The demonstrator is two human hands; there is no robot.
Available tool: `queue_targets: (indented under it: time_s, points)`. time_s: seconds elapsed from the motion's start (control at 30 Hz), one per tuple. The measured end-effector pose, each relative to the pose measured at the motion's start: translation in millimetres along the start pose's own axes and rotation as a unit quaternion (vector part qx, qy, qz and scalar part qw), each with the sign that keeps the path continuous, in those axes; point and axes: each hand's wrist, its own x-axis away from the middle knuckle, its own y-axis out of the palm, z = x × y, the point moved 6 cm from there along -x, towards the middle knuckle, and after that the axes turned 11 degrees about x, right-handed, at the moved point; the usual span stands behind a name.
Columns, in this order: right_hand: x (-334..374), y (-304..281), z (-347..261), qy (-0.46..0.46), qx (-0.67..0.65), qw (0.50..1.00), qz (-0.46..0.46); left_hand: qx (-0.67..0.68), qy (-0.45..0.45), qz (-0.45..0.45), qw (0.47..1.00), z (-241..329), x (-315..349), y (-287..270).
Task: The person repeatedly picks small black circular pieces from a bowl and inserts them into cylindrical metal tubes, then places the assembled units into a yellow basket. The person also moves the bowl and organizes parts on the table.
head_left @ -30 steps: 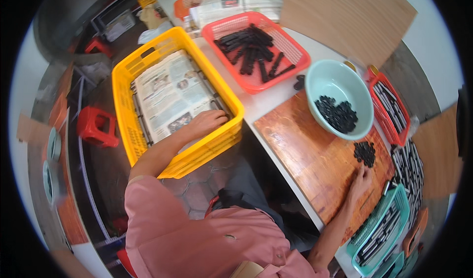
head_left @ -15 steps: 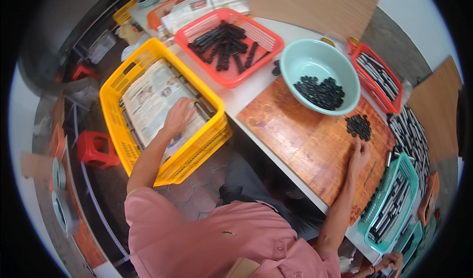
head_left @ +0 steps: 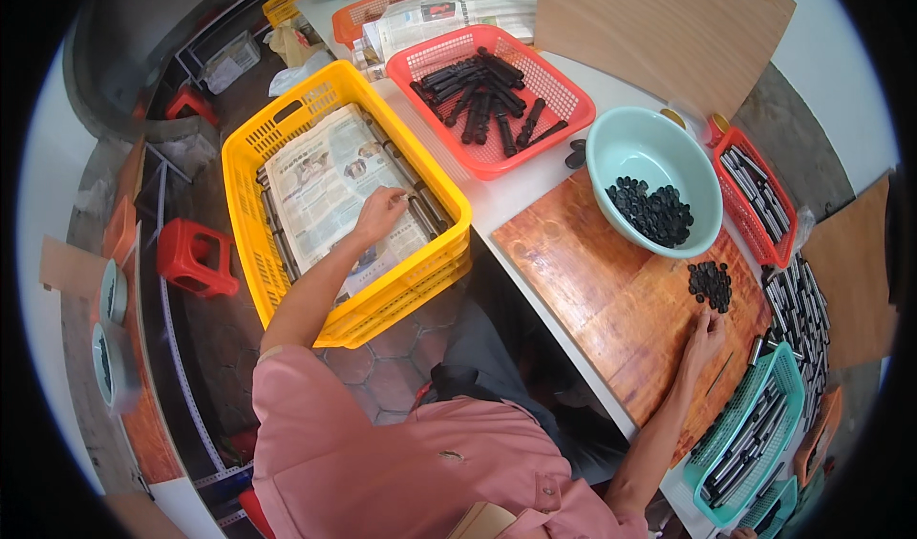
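Observation:
My left hand point(head_left: 382, 212) is over the yellow crate point(head_left: 250, 216), above a sheet of newspaper point(head_left: 320, 190). Its fingers are bent together beside the dark tubes point(head_left: 427, 212) along the crate's right side; whatever they hold, if anything, is too small to make out. On the reddish wooden board point(head_left: 583, 281), my right hand point(head_left: 705, 340) is closed in a pinch just below a small heap of black round pieces point(head_left: 710, 285). What lies between those fingertips is hidden. More such black pieces point(head_left: 650, 212) fill part of the pale green bowl point(head_left: 611, 143) beyond.
A red basket point(head_left: 492, 169) of black ribbed rods stands behind the crate. At right are a smaller red basket point(head_left: 785, 253) of tubes, a teal basket point(head_left: 795, 386) of tubes and a loose tube pile point(head_left: 800, 310). A red stool point(head_left: 196, 257) stands left of the crate.
The whole view has shifted, so the crate and table appear farther right. My left fingers look more drawn together. My right hand stays by the heap. Another person's hand at lower right has mostly left view.

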Motion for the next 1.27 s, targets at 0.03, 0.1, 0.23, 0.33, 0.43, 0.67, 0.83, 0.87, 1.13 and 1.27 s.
queue_targets:
  time_s: [0.03,0.1,0.23,0.33,0.43,0.67,0.83,0.87,1.13,1.27]
  points:
    - [0,0,-3,0.016,0.002,1.000,-0.011,-0.002,-0.005,-0.005,1.000,-3,-1,4]
    - [5,1,-17,0.050,0.004,0.998,-0.035,-0.022,-0.044,-0.042,0.998,-7,-3,6]
    - [5,0,-19,0.046,-0.002,0.998,-0.038,0.009,-0.070,-0.056,0.996,-1,0,10]
    - [2,3,-5,0.036,-0.015,0.999,-0.026,0.183,-0.186,-0.043,0.964,2,2,10]
    - [2,6,-2,0.043,-0.016,0.998,-0.035,0.344,-0.241,-0.018,0.907,10,12,15]
    - [1,2,-8,0.004,0.031,0.999,-0.030,0.397,-0.313,0.005,0.863,7,24,49]
    - [-2,-2,-11,-0.009,0.126,0.991,-0.030,0.484,-0.308,0.020,0.819,-3,15,40]
    - [-2,-4,-7,-0.010,0.129,0.991,-0.032,0.495,-0.314,0.021,0.810,-2,15,33]
    - [-6,-2,-7,-0.047,0.173,0.984,-0.010,0.542,-0.307,0.012,0.782,1,16,19]
    - [-5,0,-10,-0.033,0.163,0.986,-0.013,0.459,-0.356,0.013,0.814,-6,19,27]
